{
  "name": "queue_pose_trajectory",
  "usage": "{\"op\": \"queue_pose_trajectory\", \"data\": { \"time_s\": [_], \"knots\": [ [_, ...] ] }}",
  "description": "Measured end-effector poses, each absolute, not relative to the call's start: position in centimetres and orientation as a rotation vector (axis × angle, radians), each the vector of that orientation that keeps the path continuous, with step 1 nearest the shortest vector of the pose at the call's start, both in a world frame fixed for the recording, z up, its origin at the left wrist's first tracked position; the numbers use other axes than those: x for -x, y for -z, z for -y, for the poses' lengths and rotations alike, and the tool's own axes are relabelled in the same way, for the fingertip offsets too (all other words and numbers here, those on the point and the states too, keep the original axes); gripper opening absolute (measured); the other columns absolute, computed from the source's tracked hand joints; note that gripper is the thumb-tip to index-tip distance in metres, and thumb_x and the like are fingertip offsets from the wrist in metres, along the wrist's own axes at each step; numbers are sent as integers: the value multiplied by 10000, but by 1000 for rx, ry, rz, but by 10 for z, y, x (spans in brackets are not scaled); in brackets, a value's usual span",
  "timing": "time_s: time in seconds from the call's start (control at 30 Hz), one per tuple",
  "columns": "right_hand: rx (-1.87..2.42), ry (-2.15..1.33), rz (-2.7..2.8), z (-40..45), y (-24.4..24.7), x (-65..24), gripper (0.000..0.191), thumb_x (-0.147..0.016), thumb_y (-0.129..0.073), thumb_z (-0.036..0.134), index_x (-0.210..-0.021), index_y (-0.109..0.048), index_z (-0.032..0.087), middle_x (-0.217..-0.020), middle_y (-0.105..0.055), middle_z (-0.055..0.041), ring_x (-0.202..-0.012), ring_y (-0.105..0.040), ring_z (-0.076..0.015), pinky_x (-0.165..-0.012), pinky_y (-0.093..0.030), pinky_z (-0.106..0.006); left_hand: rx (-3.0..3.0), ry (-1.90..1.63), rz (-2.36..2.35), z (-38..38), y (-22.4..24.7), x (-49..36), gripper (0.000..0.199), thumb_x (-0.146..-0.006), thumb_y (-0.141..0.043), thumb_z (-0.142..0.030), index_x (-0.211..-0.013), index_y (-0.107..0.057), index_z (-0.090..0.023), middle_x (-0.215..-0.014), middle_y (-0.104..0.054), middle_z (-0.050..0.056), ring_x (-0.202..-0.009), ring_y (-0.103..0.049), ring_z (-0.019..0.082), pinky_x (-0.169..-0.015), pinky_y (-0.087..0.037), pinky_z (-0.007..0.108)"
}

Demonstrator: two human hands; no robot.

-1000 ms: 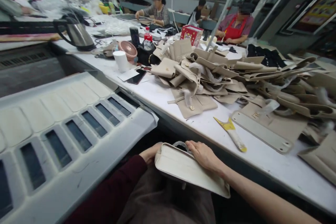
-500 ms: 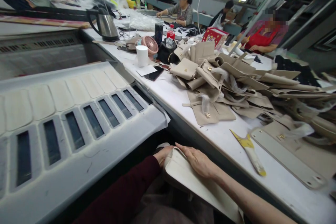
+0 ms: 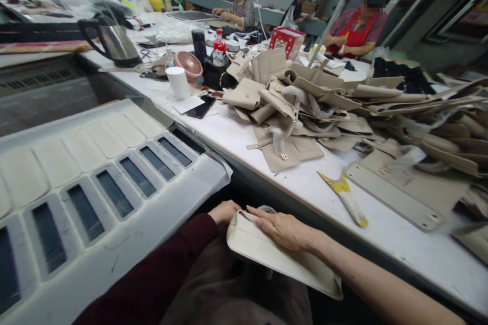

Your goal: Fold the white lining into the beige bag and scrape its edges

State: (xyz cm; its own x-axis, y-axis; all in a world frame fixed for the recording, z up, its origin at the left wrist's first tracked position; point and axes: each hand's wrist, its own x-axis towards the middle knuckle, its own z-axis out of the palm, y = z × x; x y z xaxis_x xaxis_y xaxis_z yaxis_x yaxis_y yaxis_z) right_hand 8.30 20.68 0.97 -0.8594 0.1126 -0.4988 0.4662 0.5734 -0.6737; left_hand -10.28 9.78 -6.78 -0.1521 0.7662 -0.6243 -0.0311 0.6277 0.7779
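Note:
A cream leather handbag point(image 3: 267, 246) rests tilted over my lap, below the table's front edge. My left hand point(image 3: 225, 214) is closed at the bag's far left corner, its fingers partly hidden behind the edge. Along the bag's upper edge lies my right hand point(image 3: 284, 229), the thumb on the near face and the fingers reaching over the far side. A loop of clear wrapping point(image 3: 268, 208) shows just behind the bag. On the table to the right lies a flat white tool with a yellow, pointed end point(image 3: 345, 200), beside a long beige panel with holes point(image 3: 394, 195).
Beige bag pieces point(image 3: 316, 99) form a large heap on the white table point(image 3: 297, 188). A grey tray point(image 3: 152, 213) with slots stands left. Beyond are a phone point(image 3: 202, 107), paper cup point(image 3: 177, 84), pink fan point(image 3: 189, 67) and kettle point(image 3: 114, 43). Several people sit farther back.
The camera view has swung to the right, so the table and heap sit farther left. My hands are still on the bag, which now shows more of its near face.

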Motion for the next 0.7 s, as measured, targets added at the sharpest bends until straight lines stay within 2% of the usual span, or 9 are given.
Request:
{"op": "queue_pose_trajectory", "data": {
  "time_s": [0.07, 0.13, 0.2, 0.27, 0.4, 0.53, 0.7],
  "knots": [
    [-504, 1253, -2330, -219, -14, -106, 581, -970, -292, 631, -1500, -299, 393, -1460, -500, -34, -1274, -522, -350, -1077, -364, -515, -709, -718, -1585, -101, 47, 117, 479, -739, -696, -583, -788, -753, -110, -567, -622, 5, -571, -504, 137, -560, -357, 247],
    [-509, 1345, -2237, -233, -18, -131, 604, -961, -334, 640, -1496, -326, 360, -1496, -454, -25, -1335, -460, -321, -1130, -313, -475, -802, -662, -1517, -104, 23, 125, 536, -758, -646, -633, -931, -770, -140, -711, -693, 25, -630, -525, 140, -573, -360, 236],
    [-475, 1442, -2130, -247, -24, -154, 618, -959, -366, 634, -1498, -330, 333, -1542, -380, -2, -1394, -379, -285, -1175, -250, -429, -938, -565, -1430, -107, 3, 128, 515, -747, -662, -624, -924, -782, -156, -742, -696, 29, -636, -506, 131, -565, -353, 226],
    [-442, 1513, -2027, -260, -28, -174, 617, -961, -395, 617, -1499, -329, 320, -1552, -360, 11, -1411, -351, -265, -1188, -228, -406, -1035, -448, -1387, -110, -10, 129, 461, -721, -707, -577, -899, -792, -161, -689, -667, 20, -609, -475, 121, -548, -350, 218],
    [-455, 1710, -1887, -273, -27, -202, 591, -963, -447, 574, -1475, -384, 284, -1514, -425, 0, -1395, -379, -260, -1185, -244, -386, -1045, -270, -1366, -118, -17, 131, 424, -713, -718, -508, -1012, -776, -213, -770, -688, 21, -642, -516, 136, -541, -393, 212],
    [-550, 1889, -1835, -272, -15, -213, 586, -937, -517, 559, -1427, -462, 243, -1476, -476, -18, -1404, -361, -276, -1189, -241, -386, -1003, -167, -1321, -128, -18, 129, 445, -698, -715, -491, -1009, -775, -180, -806, -701, 45, -638, -534, 141, -522, -398, 210],
    [-552, 1912, -1900, -262, -7, -200, 521, -952, -502, 519, -1397, -511, 247, -1440, -516, -13, -1318, -480, -284, -1138, -338, -384, -986, -133, -1311, -134, -18, 125, 485, -679, -718, -499, -1010, -773, -149, -744, -685, 34, -616, -516, 133, -512, -383, 204]
  ]
}}
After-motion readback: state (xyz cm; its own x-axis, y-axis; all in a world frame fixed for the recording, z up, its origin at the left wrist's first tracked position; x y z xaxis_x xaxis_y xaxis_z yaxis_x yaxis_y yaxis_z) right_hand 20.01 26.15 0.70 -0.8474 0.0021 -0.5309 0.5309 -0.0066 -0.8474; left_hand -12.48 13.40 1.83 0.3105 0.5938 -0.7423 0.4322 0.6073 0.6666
